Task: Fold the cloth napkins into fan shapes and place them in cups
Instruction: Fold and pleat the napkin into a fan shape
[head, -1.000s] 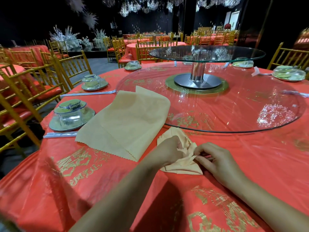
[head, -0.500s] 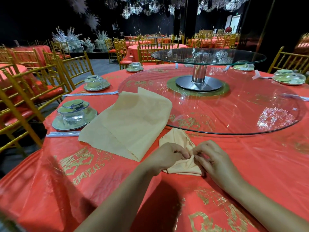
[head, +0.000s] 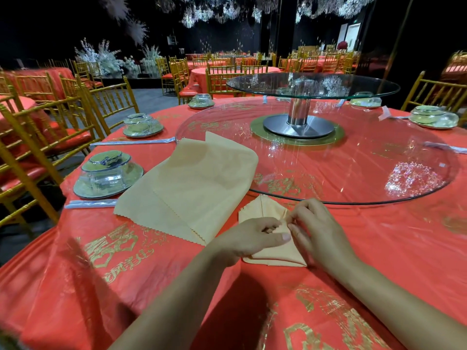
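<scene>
A small beige cloth napkin (head: pixel 274 255), partly folded, lies on the red tablecloth just in front of me. My left hand (head: pixel 252 238) pinches its folds from the left, thumb pressed on top. My right hand (head: pixel 316 228) pinches the same folds from the right, fingertips meeting the left hand's. A stack of larger beige napkins (head: pixel 187 188) lies flat to the left, one edge up on the glass turntable. Wrapped place settings with an upturned cup and bowl on a plate (head: pixel 107 174) stand at the table's left edge.
A big glass turntable (head: pixel 328 173) with a raised smaller glass tier (head: pixel 313 84) fills the table's middle. More wrapped settings (head: pixel 142 125) (head: pixel 433 117) ring the edge, with wrapped chopsticks (head: pixel 91 203) beside them. Gold chairs (head: pixel 50 127) stand at the left.
My hands have drawn closer together over the small napkin, gathering its folds. The napkin's pointed far corner now stands out beyond my fingers.
</scene>
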`<state>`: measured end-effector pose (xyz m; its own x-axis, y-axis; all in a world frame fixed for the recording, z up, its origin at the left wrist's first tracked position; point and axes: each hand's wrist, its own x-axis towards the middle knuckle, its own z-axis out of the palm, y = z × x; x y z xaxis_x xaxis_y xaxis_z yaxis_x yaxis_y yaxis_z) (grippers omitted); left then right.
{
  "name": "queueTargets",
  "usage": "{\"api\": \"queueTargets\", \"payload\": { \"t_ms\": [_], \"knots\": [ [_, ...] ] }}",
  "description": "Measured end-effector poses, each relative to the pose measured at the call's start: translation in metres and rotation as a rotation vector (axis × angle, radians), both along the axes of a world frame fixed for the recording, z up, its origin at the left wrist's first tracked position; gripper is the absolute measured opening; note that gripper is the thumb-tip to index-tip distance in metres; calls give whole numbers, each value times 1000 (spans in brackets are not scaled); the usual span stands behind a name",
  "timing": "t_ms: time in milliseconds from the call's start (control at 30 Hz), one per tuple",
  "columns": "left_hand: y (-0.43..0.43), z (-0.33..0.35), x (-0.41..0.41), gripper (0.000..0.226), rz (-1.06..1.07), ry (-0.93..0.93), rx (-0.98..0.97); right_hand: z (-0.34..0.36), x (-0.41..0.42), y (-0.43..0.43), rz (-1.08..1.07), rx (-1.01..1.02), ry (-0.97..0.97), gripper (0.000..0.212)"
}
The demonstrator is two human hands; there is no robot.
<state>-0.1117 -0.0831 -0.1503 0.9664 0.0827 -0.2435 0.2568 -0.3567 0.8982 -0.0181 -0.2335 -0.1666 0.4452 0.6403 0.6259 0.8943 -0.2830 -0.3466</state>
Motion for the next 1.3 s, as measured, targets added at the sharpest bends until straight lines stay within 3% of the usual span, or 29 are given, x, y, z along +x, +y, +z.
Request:
{"api": "queueTargets", "payload": {
  "t_ms": [133,300,433,500,567,633,733,800,933,1000,1100,1300],
  "knots": [
    [0,-2,1,61,-26,11,-41,0,5,-7,70,-4,41,7],
    [3,-3,1,33,-65,10,-121,11,20,-12,115,-179,257,22],
    [4,-1,1,38,-96,9,-129,26,23,-11,205,-186,325,41],
    [1,1,1,49,-125,29,-8,24,22,-7,208,-217,283,27],
    [0,2,0,80,-111,82,177,18,19,-3,186,-225,248,5],
    [-1,3,0,92,-94,122,226,12,16,-1,165,-192,238,9],
    [-2,3,-3,68,-103,46,7,9,14,-1,120,-106,222,12],
    [-2,3,-5,68,-58,52,-123,9,14,-2,93,-59,239,9],
    [-4,8,-3,52,-92,104,140,5,13,-5,81,-88,217,6],
    [-6,7,-4,67,-95,132,256,5,12,-4,79,-82,217,7],
    [-8,5,-3,76,-55,159,282,4,8,1,63,-96,232,9],
    [-6,6,-12,56,-56,48,-88,5,8,-2,52,15,276,10]
  ]
}}
